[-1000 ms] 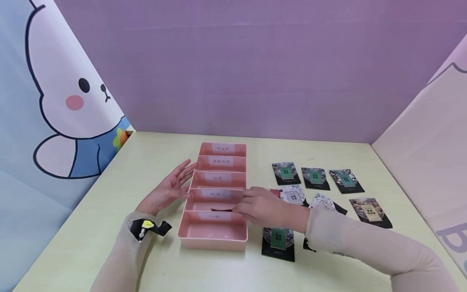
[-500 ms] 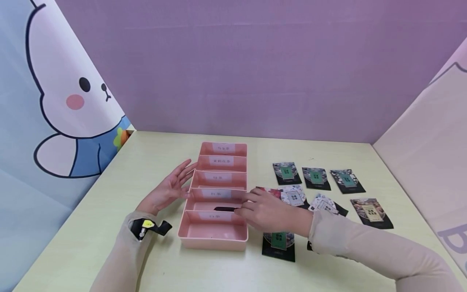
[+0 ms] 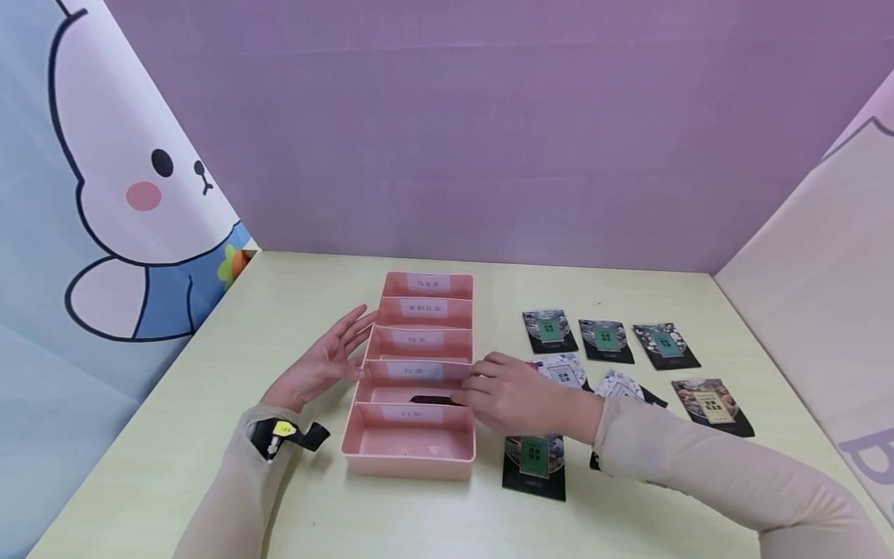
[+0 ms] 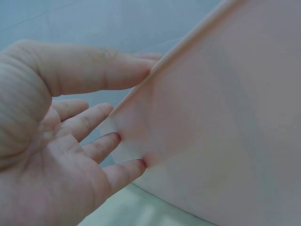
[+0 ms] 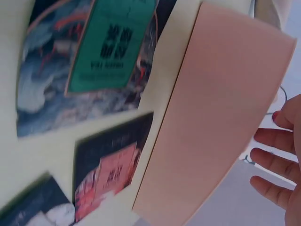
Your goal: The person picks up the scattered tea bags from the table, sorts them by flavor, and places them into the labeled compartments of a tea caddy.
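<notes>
A pink divided box with labelled compartments stands on the table. My left hand is at its left side; in the left wrist view the thumb rests at the rim and the straight fingers touch the outer wall. A black tea packet lies low in the second compartment from the front, partly hidden behind a divider. Over the box's right rim is my right hand, its fingertips close to the packet's right end. The right wrist view shows loosely bent fingers beside the rim with nothing between them.
Several tea packets lie right of the box, among them a green-labelled packet near the front, a beige-labelled packet at far right and a red-labelled packet close to the box wall. A purple backdrop rises behind the table.
My right hand has drawn slightly to the right, its fingers loosening from the packet. The black packet now sits in the compartment. The left hand has stayed in place.
</notes>
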### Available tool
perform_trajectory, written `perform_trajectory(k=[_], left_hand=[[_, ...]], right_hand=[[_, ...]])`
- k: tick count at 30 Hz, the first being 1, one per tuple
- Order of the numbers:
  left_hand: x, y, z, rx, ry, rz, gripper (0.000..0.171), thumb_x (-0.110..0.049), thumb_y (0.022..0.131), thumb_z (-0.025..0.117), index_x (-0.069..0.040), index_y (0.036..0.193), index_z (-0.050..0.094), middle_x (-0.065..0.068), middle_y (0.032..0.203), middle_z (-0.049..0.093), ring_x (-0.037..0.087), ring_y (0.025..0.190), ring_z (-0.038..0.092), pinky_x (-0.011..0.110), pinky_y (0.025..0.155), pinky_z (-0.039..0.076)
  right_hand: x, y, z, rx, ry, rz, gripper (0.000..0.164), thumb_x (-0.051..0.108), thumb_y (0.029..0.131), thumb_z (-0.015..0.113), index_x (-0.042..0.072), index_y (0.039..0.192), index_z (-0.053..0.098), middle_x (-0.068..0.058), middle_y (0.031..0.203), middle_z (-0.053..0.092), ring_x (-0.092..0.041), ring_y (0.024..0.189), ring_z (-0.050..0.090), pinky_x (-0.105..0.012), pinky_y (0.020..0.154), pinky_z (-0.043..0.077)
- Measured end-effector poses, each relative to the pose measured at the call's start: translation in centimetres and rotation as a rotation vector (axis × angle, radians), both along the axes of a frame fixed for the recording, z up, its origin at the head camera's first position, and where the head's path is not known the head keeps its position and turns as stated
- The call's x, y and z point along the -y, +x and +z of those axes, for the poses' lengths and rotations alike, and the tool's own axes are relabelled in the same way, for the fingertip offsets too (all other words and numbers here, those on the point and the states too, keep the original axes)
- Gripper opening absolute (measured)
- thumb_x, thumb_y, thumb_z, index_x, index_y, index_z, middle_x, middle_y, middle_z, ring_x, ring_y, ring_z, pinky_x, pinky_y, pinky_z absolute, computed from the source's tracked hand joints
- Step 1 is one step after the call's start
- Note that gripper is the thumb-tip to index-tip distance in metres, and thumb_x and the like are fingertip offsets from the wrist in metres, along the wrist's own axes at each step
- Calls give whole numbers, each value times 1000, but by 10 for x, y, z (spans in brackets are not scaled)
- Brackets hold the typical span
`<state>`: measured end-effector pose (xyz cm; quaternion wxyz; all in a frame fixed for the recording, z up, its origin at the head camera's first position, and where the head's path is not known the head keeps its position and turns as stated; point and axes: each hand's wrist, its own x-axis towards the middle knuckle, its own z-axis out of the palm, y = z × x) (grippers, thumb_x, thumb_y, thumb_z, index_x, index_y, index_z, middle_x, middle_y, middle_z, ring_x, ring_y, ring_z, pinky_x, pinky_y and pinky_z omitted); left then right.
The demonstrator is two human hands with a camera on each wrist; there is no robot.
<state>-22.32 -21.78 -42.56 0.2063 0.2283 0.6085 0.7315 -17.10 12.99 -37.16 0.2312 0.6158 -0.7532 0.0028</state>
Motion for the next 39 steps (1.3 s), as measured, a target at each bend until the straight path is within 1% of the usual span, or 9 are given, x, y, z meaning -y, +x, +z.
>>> perform_trajectory(k=[6, 9, 12, 17, 22, 25, 30, 35, 39], left_hand=[[1, 1, 0, -9, 3, -7, 106, 18, 80, 61, -15, 161, 2, 14, 166, 1, 33, 151, 3, 31, 113, 33], [0, 1, 0, -7, 2, -4, 106, 18, 80, 61, -15, 161, 2, 13, 167, 2, 33, 151, 3, 29, 112, 35], [0, 0, 0, -4, 5, -1, 105, 18, 80, 61, -16, 161, 3, 13, 167, 3, 33, 151, 4, 29, 112, 35], [-1, 0, 0, -3, 22, -8, 106, 19, 79, 60, -14, 161, 2, 15, 166, 1, 33, 151, 4, 30, 112, 35], [-1, 0, 0, -5, 28, -11, 106, 20, 79, 60, -13, 161, 1, 16, 166, 0, 31, 151, 7, 29, 112, 35], [-1, 0, 0, -4, 26, -9, 106, 19, 79, 60, -13, 161, 1, 16, 166, 1, 31, 151, 7, 29, 112, 35], [-1, 1, 0, 0, 24, -5, 106, 20, 79, 59, -12, 161, 0, 17, 166, 0, 34, 151, 5, 30, 112, 35], [0, 1, -1, -16, 16, -9, 105, 19, 80, 58, -11, 161, -1, 18, 166, -1, 36, 150, 2, 30, 112, 35], [-1, 1, 0, -22, 18, -10, 104, 19, 81, 59, -12, 161, 0, 17, 166, 0, 35, 151, 3, 29, 113, 33]], right_hand=[[-10, -17, 6, -27, -12, -10, 33, 13, 80, 77, 10, 112, 70, -1, 102, 72, -17, 89, 64, -32, 81, 54], [-21, -31, 7, -47, 19, -60, 33, 14, 81, 76, 9, 113, 69, -1, 100, 71, -18, 89, 65, -34, 80, 55], [-34, -46, 8, -39, 81, -139, 33, 15, 83, 76, 9, 115, 68, -3, 103, 69, -21, 91, 64, -37, 81, 54], [-57, -67, 2, 34, 170, -275, 32, 14, 89, 70, 9, 120, 66, -6, 111, 67, -24, 97, 63, -41, 85, 54], [-74, -83, -7, 91, 192, -339, 32, 14, 93, 65, 6, 123, 64, -10, 115, 65, -27, 98, 62, -44, 84, 53], [-82, -91, -11, 131, 213, -393, 35, 15, 93, 65, 5, 127, 61, -12, 119, 63, -30, 103, 61, -47, 85, 52], [-98, -104, -20, 245, 253, -530, 43, 21, 96, 65, 5, 135, 56, -14, 128, 59, -32, 113, 57, -52, 91, 48], [-114, -119, -31, 259, 272, -638, 46, 29, 96, 66, 4, 134, 57, -14, 124, 58, -33, 109, 56, -54, 87, 48], [-122, -128, -38, 282, 282, -715, 48, 36, 98, 62, 2, 133, 58, -16, 123, 59, -35, 110, 55, -55, 88, 47]])
